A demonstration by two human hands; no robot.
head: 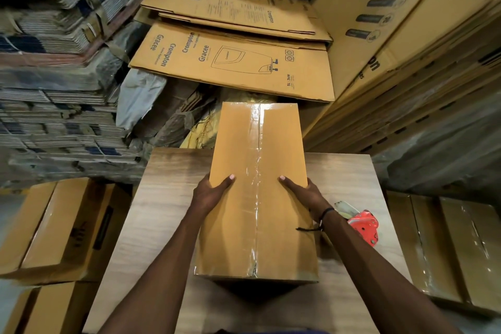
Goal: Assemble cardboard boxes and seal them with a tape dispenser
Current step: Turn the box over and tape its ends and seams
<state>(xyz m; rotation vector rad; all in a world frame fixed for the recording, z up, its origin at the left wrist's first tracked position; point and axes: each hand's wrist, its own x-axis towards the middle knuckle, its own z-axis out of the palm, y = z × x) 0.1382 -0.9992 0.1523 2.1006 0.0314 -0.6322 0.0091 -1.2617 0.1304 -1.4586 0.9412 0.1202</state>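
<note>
Both hands, left hand (210,192) and right hand (303,192), grip the taped cardboard box (257,198) on the bench (162,211); flat cartons (230,62) behind read "Crompton Gracee".

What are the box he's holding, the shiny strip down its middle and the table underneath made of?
The box looks like plain brown corrugated cardboard, matte and uniform. The strip over its centre seam seems to be clear plastic packing tape: glossy, wrinkled, catching light. The table shows pale wood grain, though whether solid wood or printed laminate cannot be told.
</note>
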